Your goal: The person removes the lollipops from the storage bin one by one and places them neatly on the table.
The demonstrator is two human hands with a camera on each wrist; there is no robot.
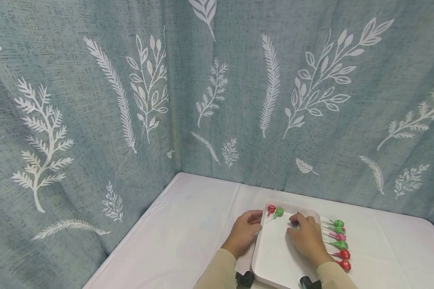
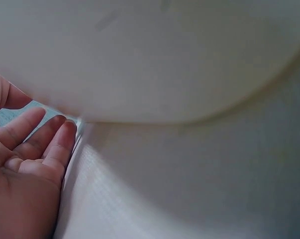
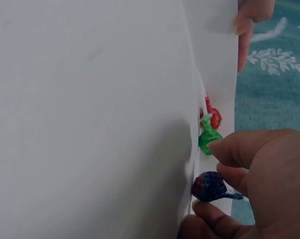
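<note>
My right hand (image 1: 305, 237) is over the white tray (image 1: 278, 257), its thumb and fingers around a dark blue wrapped lollipop (image 3: 208, 186). That lollipop's wrapped head is close to the tray floor and its stick points back among the fingers. Beside the tray's left wall is my left hand (image 1: 244, 233), with fingertips and thumb right at the rim; in the left wrist view its fingers (image 2: 57, 144) are loosely bent. At the tray's far left corner lie a red lollipop (image 1: 271, 208) and a green lollipop (image 1: 279, 212), side by side.
Several lollipops (image 1: 341, 245), green, pink and red, lie in a column right of the tray, sticks toward it. A white cloth (image 1: 195, 224) covers the table. Blue-green curtains (image 1: 238, 100) with white leaf prints hang behind and to the left.
</note>
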